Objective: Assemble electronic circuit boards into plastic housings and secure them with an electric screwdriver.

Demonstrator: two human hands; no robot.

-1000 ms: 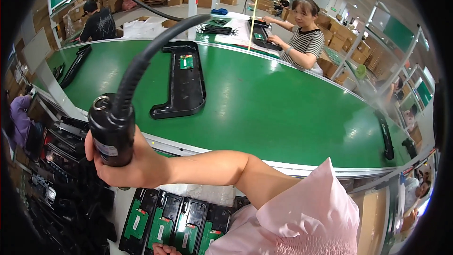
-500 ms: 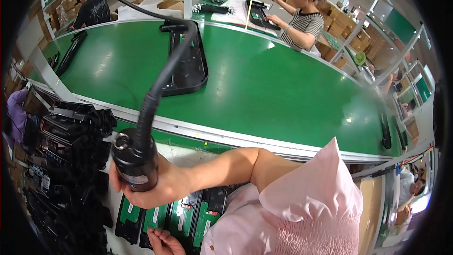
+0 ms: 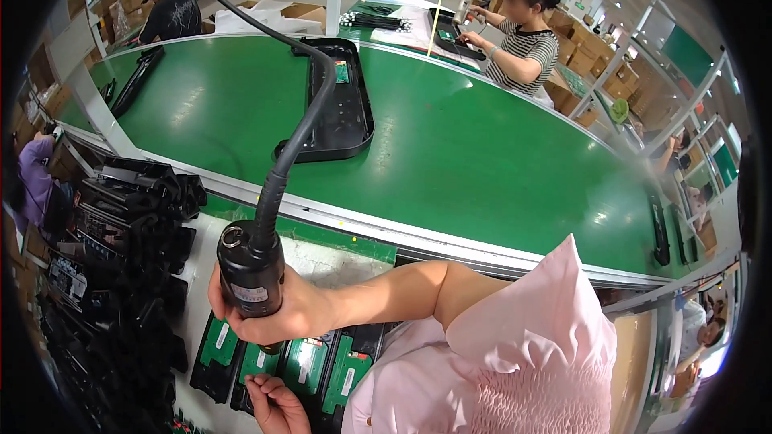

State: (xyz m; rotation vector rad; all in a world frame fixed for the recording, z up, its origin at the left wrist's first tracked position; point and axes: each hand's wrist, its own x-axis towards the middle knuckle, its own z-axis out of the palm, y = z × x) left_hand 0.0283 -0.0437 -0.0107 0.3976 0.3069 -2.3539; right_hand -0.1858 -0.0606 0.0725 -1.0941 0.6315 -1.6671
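My right hand (image 3: 293,309) is wrapped round a black electric screwdriver (image 3: 251,273), held upright with a thick cable (image 3: 293,128) rising from its top. Its lower end shows below the fist, over one of several black casings with green circuit boards (image 3: 301,366) laid side by side. Whether the tip touches is hidden. Low in the picture, my left hand (image 3: 277,403) is close by the boards' near side, fingers curled and thumb against them. Anything between those fingertips is too small to make out.
A heap of black plastic housings (image 3: 121,273) crowds the left. Beyond runs a green work surface (image 3: 466,153) with a metal edge, bearing a black tray-shaped casing (image 3: 354,124) with a small board inside. A co-worker in a striped shirt (image 3: 523,52) works across it.
The screwdriver in my right hand has shifted right across the boards, and its lower end now shows. My left hand remains curled near them. The whole view has shifted slightly.
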